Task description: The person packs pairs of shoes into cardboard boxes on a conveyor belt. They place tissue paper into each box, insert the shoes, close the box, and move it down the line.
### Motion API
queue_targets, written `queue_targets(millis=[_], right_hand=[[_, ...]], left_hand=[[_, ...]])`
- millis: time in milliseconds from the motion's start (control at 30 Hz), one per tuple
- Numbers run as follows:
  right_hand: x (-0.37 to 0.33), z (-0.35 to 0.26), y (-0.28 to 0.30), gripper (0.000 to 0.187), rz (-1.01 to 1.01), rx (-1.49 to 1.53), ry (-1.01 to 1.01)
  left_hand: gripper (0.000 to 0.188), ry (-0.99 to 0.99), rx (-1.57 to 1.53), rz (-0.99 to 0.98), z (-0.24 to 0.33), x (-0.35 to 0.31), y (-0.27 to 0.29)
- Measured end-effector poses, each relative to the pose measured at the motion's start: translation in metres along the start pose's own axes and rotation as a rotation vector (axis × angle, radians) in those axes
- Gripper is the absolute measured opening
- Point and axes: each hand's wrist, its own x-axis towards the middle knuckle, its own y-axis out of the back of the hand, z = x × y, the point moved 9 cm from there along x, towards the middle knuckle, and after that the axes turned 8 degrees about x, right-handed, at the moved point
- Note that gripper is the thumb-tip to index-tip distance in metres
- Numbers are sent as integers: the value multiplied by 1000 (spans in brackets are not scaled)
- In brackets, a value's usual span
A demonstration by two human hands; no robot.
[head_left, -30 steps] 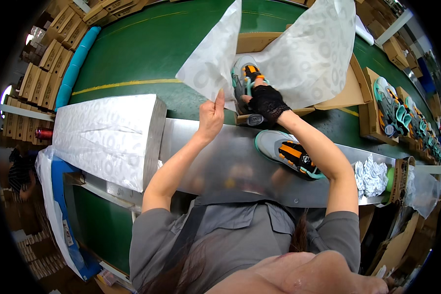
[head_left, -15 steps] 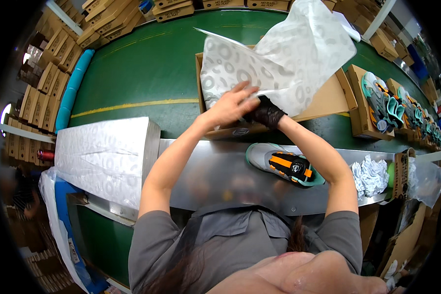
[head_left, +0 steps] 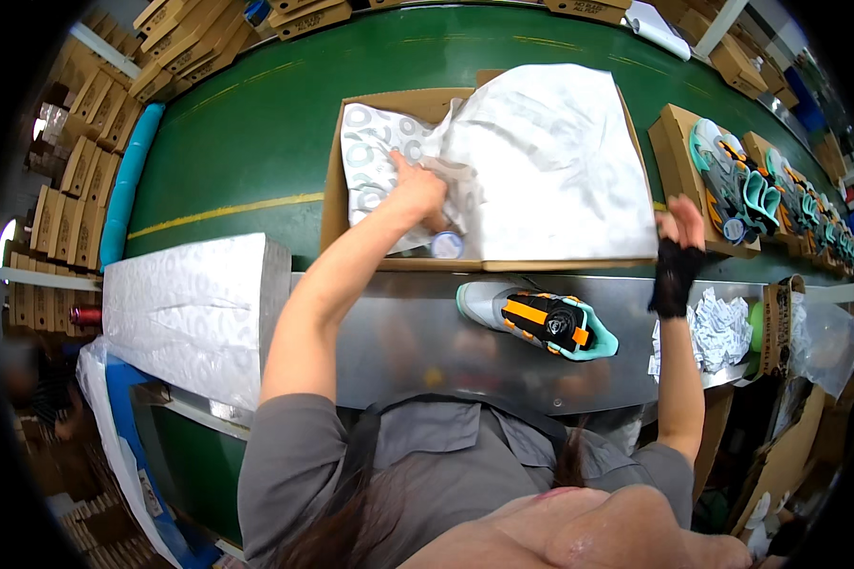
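An unfolded shoe box lies before me on the green belt. Patterned tissue paper lines it and spreads flat over the right half. Inside the left half, my left hand presses on the paper with its index finger stretched out. Close under that hand a round white-and-blue tag shows at the box's near wall. My right hand, in a black fingerless glove, is raised just right of the box, fingers loosely apart and holding nothing. A grey, orange and turquoise sneaker rests on the metal ledge between my arms.
At the left stands a stack of tissue sheets. Crumpled paper lies on the ledge at right. Open boxes of sneakers line the right side. A turquoise roll runs along the left belt edge, beside stacked cartons.
The raised tissue paper has come down flat over the box's right half. My right hand has left the box toward the right; my left hand has shifted slightly left inside it.
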Motion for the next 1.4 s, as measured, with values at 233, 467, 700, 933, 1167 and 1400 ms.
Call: queue_targets(millis=[233, 467, 700, 933, 1167, 1400], right_hand=[[-173, 122, 73, 36, -582, -307, -914], [-185, 27, -34, 58, -664, 215, -1112], [-157, -33, -95, 59, -761, 590, -1008], [-156, -18, -130, 37, -805, 504, -1006], [-174, 70, -105, 32, -658, 336, -1096], [-130, 83, -117, 35, -220, 597, -877]], left_hand=[[54, -164, -708, 387, -9, -92, 19], [77, -550, -883, 690, 96, -165, 36], [64, -425, -1547, 486, 59, -171, 30], [57, -75, -1942, 683, -25, -168, 10], [60, 200, -2420, 551, -80, -34, -34], [53, 156, -2226, -9, 8, -3, -18]])
